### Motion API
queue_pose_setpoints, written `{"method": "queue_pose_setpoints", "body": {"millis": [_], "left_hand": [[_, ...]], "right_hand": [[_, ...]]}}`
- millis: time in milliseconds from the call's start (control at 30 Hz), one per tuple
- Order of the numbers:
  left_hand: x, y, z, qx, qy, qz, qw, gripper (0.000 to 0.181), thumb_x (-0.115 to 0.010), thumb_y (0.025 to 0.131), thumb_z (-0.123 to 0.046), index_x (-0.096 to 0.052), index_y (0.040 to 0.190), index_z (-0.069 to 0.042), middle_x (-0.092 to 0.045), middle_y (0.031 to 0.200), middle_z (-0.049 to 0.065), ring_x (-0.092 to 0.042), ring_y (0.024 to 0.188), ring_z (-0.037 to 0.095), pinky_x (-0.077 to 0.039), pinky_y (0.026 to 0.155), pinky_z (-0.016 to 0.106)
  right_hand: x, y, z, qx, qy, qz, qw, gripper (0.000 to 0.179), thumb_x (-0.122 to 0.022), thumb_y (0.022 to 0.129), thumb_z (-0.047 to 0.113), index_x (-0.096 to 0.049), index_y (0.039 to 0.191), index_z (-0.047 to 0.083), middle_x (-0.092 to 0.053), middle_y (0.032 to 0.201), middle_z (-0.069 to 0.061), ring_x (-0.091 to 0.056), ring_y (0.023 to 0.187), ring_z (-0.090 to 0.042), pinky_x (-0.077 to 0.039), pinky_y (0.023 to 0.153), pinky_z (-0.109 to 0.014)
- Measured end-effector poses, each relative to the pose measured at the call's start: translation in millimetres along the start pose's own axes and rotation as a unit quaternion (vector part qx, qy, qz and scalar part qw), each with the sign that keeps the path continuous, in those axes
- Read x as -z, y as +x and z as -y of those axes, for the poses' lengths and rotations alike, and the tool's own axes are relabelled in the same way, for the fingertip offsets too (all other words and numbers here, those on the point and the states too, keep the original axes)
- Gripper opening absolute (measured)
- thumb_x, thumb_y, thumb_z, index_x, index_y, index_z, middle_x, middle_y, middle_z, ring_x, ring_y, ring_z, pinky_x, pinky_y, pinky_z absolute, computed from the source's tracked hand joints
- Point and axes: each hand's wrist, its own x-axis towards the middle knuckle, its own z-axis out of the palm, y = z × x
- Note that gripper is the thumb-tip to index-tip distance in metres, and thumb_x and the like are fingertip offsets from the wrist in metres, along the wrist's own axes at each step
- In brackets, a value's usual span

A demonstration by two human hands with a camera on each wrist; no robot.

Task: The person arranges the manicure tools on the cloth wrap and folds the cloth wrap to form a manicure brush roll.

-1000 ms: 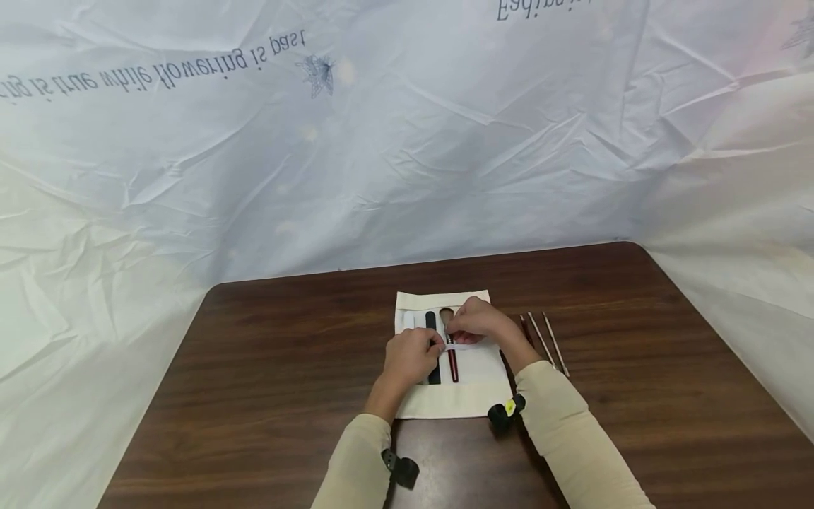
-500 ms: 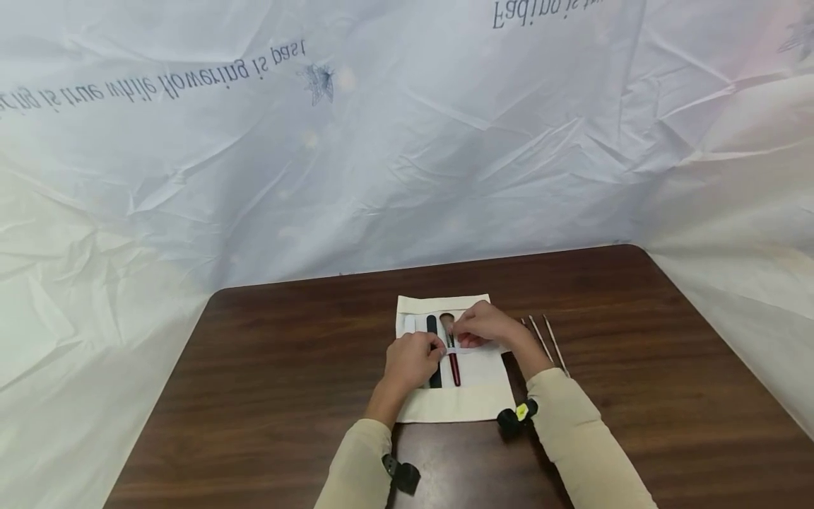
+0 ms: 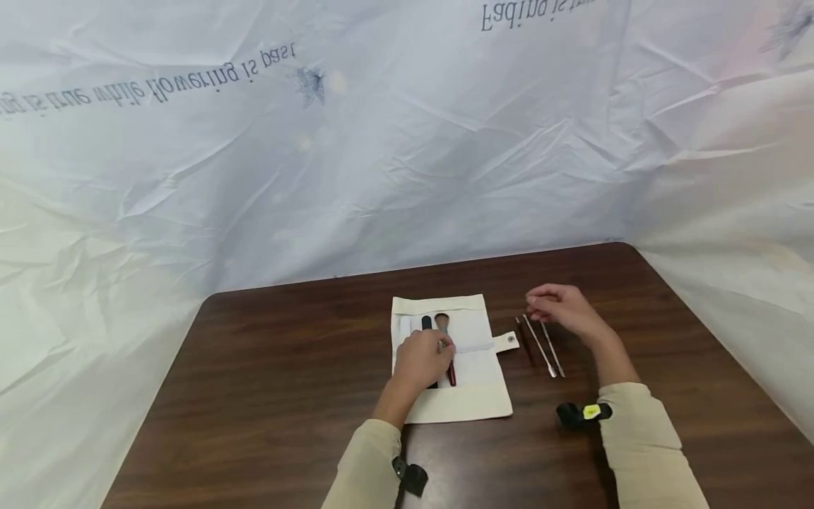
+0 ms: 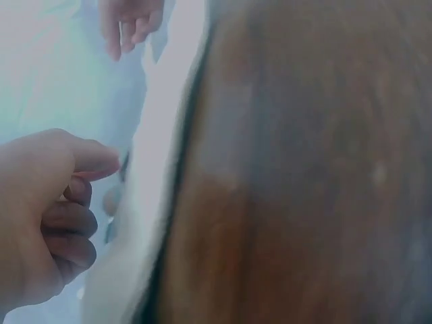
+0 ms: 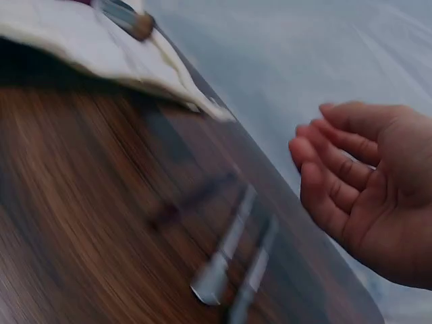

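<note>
Wooden tabletop with cream pouch

Pouch: laid open on the tabletop. Left hand: over the pouch, fingers curled; whether grasping anything, cannot tell. Right hand: empty, fingers loosely bent, near the metal tools. Brush, black file: on pouch, partly beneath left hand. Dark stick: beside the metal tools.

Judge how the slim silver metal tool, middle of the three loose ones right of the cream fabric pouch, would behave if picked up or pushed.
The silver tool is probably stiff, its shaft looking straight and metallic. It may be slippery to pinch, being thin and shiny. Its flared end could make it slide rather than roll.
</note>
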Motion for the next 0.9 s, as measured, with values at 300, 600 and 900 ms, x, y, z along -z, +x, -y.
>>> {"method": "queue_pose_setpoints", "body": {"millis": [300,600,900], "left_hand": [[-10.1,4.5,0.3,0.0,-0.003,0.018,0.9998,0.014,-0.067,0.097,-0.025,-0.08,0.096,-0.021,-0.071,0.071,-0.005,-0.058,0.058,0.006,-0.043,0.052,0.024],[-12.1,7.2,4.4,0.018,-0.029,0.021,0.9992,0.011,-0.069,0.095,-0.025,-0.079,0.092,-0.021,-0.048,0.055,-0.009,-0.043,0.051,0.006,-0.034,0.048,0.024],[-12.8,7.5,4.9,0.021,-0.022,0.02,0.9993,0.012,-0.069,0.095,-0.025,-0.079,0.091,-0.021,-0.046,0.053,-0.01,-0.043,0.051,0.006,-0.033,0.047,0.024]], "right_hand": [[16.8,-12.2,-17.7,-0.05,-0.134,-0.02,0.9895,0.035,-0.058,0.103,0.019,-0.066,0.115,-0.012,-0.074,0.095,-0.017,-0.066,0.074,-0.009,-0.054,0.067,-0.027],[4.4,-6.5,-6.4,-0.146,-0.245,-0.006,0.9586,0.031,-0.069,0.095,0.03,-0.073,0.078,0.004,-0.065,0.07,-0.002,-0.054,0.068,-0.019,-0.042,0.062,-0.031],[2.5,-3.0,5.3,-0.147,-0.255,0.025,0.9554,0.034,-0.06,0.099,0.014,-0.065,0.066,0.004,-0.064,0.065,-0.004,-0.057,0.061,-0.016,-0.044,0.059,-0.03]]}}
